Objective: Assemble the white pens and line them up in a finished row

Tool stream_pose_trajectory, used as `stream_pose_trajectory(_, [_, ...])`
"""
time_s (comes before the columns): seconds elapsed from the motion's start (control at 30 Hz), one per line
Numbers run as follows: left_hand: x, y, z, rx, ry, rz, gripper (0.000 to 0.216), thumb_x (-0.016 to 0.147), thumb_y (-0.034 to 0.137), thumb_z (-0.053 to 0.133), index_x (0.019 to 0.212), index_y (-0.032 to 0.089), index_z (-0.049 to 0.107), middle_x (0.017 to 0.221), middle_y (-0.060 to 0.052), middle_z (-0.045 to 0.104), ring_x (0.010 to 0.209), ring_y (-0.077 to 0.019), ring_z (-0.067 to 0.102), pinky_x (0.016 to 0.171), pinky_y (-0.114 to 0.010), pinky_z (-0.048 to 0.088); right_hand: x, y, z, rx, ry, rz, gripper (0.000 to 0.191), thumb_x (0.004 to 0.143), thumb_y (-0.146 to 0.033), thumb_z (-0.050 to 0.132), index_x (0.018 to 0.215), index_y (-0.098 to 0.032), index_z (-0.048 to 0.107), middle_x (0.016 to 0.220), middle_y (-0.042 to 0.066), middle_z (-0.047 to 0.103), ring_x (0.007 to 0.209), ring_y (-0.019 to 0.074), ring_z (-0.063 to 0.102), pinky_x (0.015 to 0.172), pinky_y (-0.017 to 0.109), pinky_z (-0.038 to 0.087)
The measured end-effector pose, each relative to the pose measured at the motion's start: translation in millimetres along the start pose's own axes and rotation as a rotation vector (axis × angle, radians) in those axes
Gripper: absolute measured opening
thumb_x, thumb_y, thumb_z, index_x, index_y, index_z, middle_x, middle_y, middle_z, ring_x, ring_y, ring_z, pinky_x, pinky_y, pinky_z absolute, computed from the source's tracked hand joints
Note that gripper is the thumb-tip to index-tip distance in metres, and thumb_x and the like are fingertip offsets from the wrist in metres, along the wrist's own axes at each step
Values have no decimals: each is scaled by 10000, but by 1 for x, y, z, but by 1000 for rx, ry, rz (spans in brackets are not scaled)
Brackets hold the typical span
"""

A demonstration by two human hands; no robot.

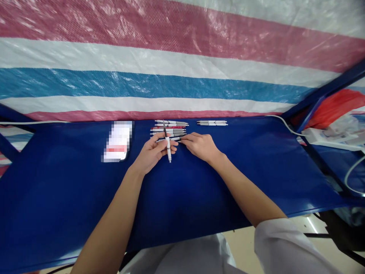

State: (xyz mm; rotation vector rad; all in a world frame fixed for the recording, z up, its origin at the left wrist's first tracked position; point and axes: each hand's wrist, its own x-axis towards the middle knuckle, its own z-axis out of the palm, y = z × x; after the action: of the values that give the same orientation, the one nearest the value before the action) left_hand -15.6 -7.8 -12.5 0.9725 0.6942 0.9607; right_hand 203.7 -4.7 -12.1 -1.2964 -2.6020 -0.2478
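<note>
My left hand [152,152] is closed around a white pen [168,146], held nearly upright with its tip pointing toward me. My right hand [201,145] rests on the blue table [71,198] with its fingers curled, the fingertips pinching the end of a pen [178,138] at the near edge of a row. That row of several white and grey pens [170,128] lies side by side just beyond both hands. Two more pens [212,122] lie apart to the right, near the back edge.
A blurred white card or packet [117,140] lies left of the pens. A striped red, white and blue tarp [171,68] hangs behind the table. A white power strip [330,137] with cable sits at the right on another surface.
</note>
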Motion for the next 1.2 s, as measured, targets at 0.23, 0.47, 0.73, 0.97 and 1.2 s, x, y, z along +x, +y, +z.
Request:
stream_pose_trajectory(0.23, [1, 0, 0, 2, -4, -3, 287, 858, 306, 724, 1102, 206, 611, 958, -65, 752, 844, -197, 710, 823, -365, 548, 1, -3, 2, 60, 61, 46, 340, 991, -176, 402, 1026, -220, 737, 1126, 3, 756, 946, 164, 668, 611, 277, 420])
stream_pose_trajectory(0.47, [-1, 2, 2, 4, 10, 8, 299, 834, 321, 746, 1086, 206, 633, 945, -64, 749, 830, -201, 707, 817, -370, 547, 1, -12, -3, 482, 192, 295, 223, 923, -260, 562, 1051, -273, 744, 1152, 4, 749, 1034, 198, 696, 797, 300, 541])
stream_pose_trajectory(0.73, [-3, 2, 1, 64, 4, 19, 280, 854, 326, 721, 1103, 211, 664, 919, -50, 722, 792, -179, 686, 797, -352, 543, 7, -23, -8, 1657, 379, 799, 288, 708, -413, 789, 928, -227, 771, 973, 43, 784, 936, 218, 740, 781, 315, 604])
stream_pose_trajectory(0.97, [-6, 3, 10, 329, 3, 30, 310, 873, 357, 681, 1140, 198, 671, 903, -52, 694, 707, -151, 624, 643, -283, 513, 0, -35, 4, 1784, 465, 841, 277, 742, -421, 761, 926, -214, 765, 992, 52, 781, 976, 206, 733, 833, 317, 595])
stream_pose_trajectory(1.2, [-4, 0, 15, 541, -8, 79, 347, 867, 398, 672, 1152, 202, 693, 859, -54, 719, 664, -154, 616, 626, -287, 505, 0, -35, 6, 1743, 518, 801, 283, 698, -410, 795, 910, -224, 764, 960, 23, 783, 930, 190, 732, 862, 356, 602])
